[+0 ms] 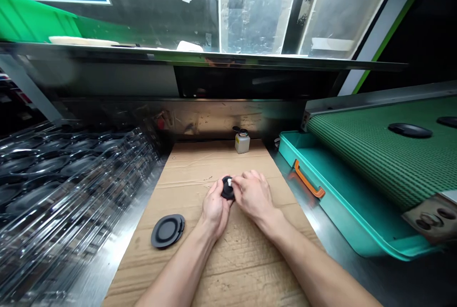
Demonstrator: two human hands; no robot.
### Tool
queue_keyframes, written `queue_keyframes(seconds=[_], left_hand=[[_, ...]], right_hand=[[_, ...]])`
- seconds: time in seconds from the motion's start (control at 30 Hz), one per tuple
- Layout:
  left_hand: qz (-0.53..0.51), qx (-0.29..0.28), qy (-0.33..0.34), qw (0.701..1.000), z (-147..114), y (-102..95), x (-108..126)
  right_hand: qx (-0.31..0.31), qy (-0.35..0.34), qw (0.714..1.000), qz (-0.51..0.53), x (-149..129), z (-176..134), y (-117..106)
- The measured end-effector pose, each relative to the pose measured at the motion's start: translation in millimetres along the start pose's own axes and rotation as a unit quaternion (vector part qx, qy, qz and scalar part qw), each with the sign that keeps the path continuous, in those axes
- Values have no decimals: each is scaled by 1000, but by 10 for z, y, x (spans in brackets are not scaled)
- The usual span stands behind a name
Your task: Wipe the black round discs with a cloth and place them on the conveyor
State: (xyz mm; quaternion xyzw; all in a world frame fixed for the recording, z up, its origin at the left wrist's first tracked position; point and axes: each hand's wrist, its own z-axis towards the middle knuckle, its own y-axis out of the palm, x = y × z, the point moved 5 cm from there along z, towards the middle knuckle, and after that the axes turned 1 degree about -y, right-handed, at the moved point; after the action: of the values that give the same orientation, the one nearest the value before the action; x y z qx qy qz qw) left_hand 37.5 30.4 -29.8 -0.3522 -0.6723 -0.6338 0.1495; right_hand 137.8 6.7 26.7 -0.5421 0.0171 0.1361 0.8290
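Note:
My left hand grips a small black round part above the cardboard sheet. Pinched in the fingertips of my right hand is a small white piece, pressed against the face of that part; whether it is cloth or paper I cannot tell. A larger black round part with a ringed face and a notched edge lies flat on the cardboard, left of my left forearm. Farther back stands a small bottle with a black top and pale contents.
Stacked clear plastic trays holding black round parts fill the left side. At right, a turquoise bin with an orange handle sits beside a green conveyor belt carrying black discs. A metal shelf edge crosses overhead.

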Motion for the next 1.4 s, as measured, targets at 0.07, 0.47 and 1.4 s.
queue_keyframes(seconds=[0.07, 0.47, 1.4], left_hand=[[-5, 10, 8, 1000, 7, -17, 10], [3, -5, 38, 999, 0, -5, -20], [-7, 32, -46, 998, -10, -32, 99]], right_hand=[[-2, -34, 999, 14, -38, 15, 6], [-51, -32, 996, 71, -68, -31, 86], [34, 117, 992, -45, 795, -101, -149]])
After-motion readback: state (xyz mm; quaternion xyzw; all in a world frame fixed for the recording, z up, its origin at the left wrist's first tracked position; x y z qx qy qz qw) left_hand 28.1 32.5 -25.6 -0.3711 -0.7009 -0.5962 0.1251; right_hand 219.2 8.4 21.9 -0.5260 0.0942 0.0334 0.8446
